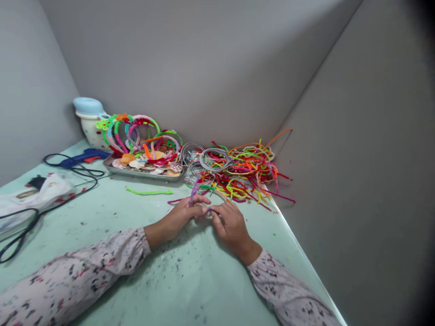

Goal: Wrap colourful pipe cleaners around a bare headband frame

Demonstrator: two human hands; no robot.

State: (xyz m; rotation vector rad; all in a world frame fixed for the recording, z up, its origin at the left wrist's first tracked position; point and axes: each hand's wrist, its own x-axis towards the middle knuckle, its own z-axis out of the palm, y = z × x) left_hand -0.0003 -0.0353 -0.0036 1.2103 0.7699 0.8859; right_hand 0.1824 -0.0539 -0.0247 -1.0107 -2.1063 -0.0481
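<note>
Over the table's middle, my left hand [180, 216] pinches a purple pipe cleaner [195, 190], one length of which sticks up above the fingers. My right hand [233, 226] meets it from the right, its thumb and forefinger closed on a short purple bit between the two hands. Just behind my fingers curves a thin pale hoop [219, 194]; whether the hands grip it too is hard to make out. A bright green pipe cleaner [149, 192] lies loose to the left of my hands.
A metal tray [146, 175] holds shells and fuzzy colored hoops. Beside it lie grey wire rings [215, 160] and a tangled pile of pipe cleaners [251, 170]. Leftward are a blue glue gun [79, 158], a dark cable [50, 206], a plastic bag [41, 192] and a white jar [93, 129].
</note>
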